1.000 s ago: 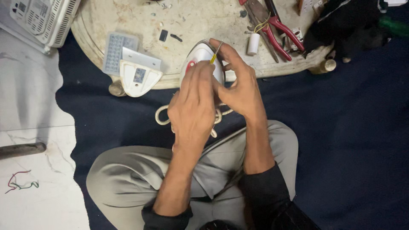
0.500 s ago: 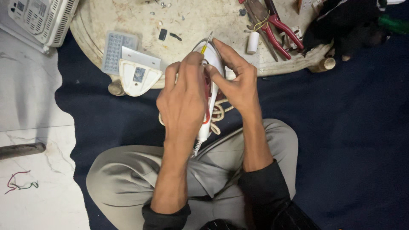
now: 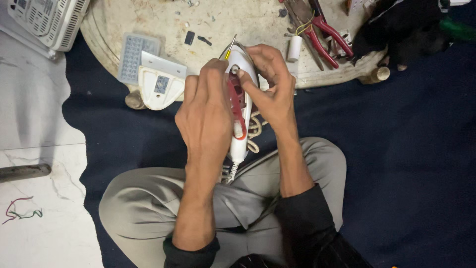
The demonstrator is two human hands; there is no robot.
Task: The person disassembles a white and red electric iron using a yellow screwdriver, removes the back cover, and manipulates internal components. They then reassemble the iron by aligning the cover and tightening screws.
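Both hands hold a smooth white plastic clothes iron with red trim [image 3: 241, 101] above the lap: left hand [image 3: 208, 114] wraps its side, right hand [image 3: 272, 89] pinches its pointed far end, near the scuffed round table [image 3: 148, 20]

Glossy white plastic iron [image 3: 241, 99], matt dark cloth mat [image 3: 396, 149], rough scuffed round board [image 3: 148, 25], red-handled metal pliers [image 3: 322, 34]
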